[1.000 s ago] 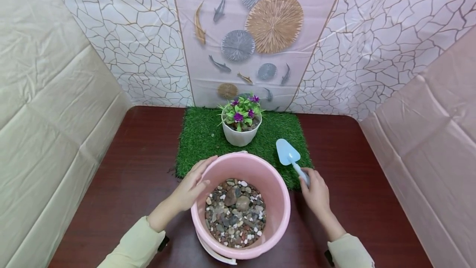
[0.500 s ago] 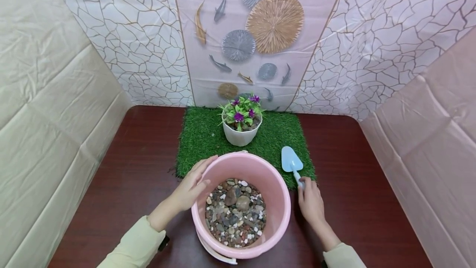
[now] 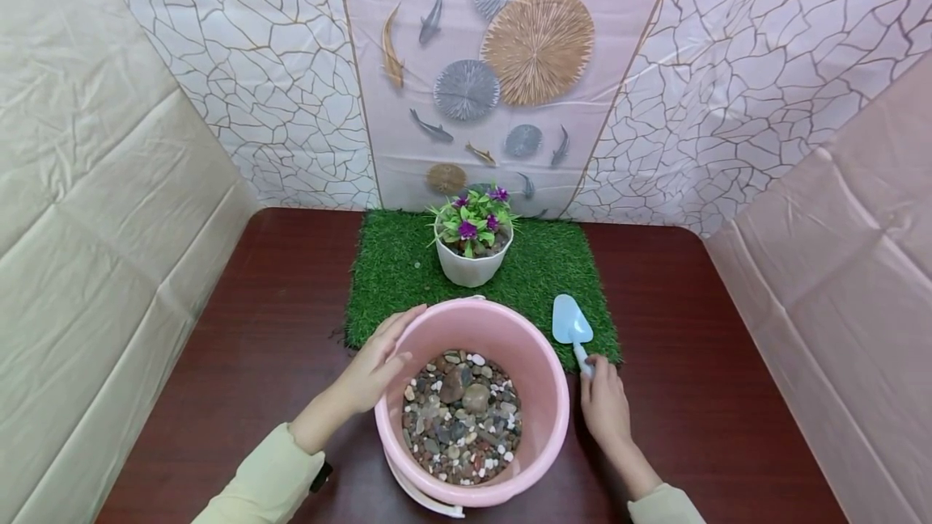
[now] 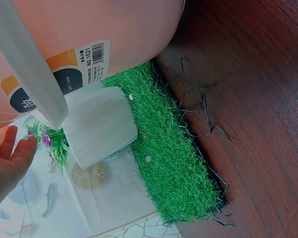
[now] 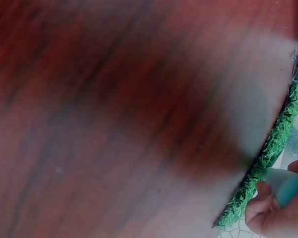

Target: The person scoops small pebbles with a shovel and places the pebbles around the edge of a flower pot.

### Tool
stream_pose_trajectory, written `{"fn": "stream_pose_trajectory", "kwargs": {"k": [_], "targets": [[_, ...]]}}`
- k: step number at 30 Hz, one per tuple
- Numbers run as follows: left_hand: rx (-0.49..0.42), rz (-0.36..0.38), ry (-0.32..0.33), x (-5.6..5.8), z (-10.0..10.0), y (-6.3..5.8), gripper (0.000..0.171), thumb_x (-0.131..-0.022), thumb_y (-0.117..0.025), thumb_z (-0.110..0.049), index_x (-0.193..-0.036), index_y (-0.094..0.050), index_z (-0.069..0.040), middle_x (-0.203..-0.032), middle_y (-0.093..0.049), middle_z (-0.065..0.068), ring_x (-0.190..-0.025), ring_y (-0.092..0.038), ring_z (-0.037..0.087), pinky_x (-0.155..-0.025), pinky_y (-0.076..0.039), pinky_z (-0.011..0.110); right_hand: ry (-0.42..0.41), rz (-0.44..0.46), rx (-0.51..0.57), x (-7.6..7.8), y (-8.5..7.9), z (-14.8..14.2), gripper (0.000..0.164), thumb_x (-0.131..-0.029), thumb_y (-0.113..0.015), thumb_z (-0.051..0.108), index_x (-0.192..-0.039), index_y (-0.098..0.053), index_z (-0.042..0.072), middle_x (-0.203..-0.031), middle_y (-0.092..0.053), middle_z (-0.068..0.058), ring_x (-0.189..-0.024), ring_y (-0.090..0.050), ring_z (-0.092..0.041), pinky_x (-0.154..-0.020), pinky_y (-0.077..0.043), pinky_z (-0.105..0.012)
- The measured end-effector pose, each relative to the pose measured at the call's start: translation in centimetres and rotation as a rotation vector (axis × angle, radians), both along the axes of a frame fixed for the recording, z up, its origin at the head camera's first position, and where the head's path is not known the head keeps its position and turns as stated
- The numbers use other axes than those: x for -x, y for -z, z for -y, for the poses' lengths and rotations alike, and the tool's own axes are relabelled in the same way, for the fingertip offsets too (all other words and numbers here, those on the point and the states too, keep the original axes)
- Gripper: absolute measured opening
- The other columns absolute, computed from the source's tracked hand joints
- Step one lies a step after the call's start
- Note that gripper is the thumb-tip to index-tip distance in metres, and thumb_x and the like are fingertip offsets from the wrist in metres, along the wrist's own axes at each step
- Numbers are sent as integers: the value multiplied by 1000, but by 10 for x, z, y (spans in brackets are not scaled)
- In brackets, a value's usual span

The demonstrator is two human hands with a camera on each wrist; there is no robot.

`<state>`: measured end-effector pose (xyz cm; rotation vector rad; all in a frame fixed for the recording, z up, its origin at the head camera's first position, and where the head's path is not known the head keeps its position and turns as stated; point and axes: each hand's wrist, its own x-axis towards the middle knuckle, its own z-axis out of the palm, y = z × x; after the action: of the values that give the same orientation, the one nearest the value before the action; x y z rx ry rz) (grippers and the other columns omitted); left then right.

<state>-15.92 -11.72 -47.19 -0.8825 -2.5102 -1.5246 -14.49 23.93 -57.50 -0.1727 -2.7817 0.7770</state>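
A pink bucket [image 3: 542,427] with a white handle stands at the front, pebbles [image 3: 462,419] of mixed colours covering its bottom. My left hand [image 3: 367,370] holds the bucket's left rim, thumb over the inner side and fingers along the outside. To the right of the bucket, my right hand [image 3: 606,407] grips the handle of a light blue garden trowel [image 3: 571,320]. The trowel's blade points away from me, over the right part of the green turf mat [image 3: 393,265]. In the right wrist view, the thumb and fingers close round the trowel handle [image 5: 283,183].
Behind the bucket, a white pot [image 3: 469,269] with a purple-flowered plant [image 3: 476,221] stands on the mat. Dark red wooden tabletop [image 3: 692,330] shows on both sides. Fabric walls [image 3: 291,79] enclose the back and sides. Loose black threads [image 4: 203,111] trail from the mat's edge.
My right hand has drawn the trowel back toward me, its blade turning to point straighter away. My left hand and the bucket stay in place.
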Motion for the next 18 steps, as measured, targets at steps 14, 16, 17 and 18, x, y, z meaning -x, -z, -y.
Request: {"fn": "stream_pose_trajectory", "kwargs": {"k": [14,16,17,18], "targets": [[10,1,-4,-1,0,-1,58,-87,-45,-2,-143,-34,3,-139,-44,22,-127,-42,37,-104,-34,57,0,20,-60,-2,5,3,26,-92,-53,7,-116,-49,-3,-103,-47,-26,-86,-55,-46,-63,-47,-56],[11,-3,-3,-1,0,-1,57,-87,-45,-2,-143,-34,3,-138,-44,22,-127,-42,37,-104,-34,57,-2,10,-78,-2,7,3,25,-91,-55,6,-114,-49,-3,-102,-47,-26,-85,-55,-46,-61,-47,-56],[12,-4,-4,-1,0,-1,57,-87,-45,-2,-143,-34,3,-138,-44,22,-127,-42,37,-104,-34,57,-4,5,-92,-2,8,3,26,-90,-56,6,-113,-49,-4,-101,-47,-26,-84,-55,-46,-60,-48,-55],[13,-5,-5,-1,0,-1,57,-87,-45,-2,-143,-34,2,-138,-44,22,-127,-42,37,-104,-35,57,-8,-5,-106,-2,9,3,26,-89,-58,6,-112,-50,-4,-100,-47,-25,-83,-55,-45,-59,-48,-55]]}}
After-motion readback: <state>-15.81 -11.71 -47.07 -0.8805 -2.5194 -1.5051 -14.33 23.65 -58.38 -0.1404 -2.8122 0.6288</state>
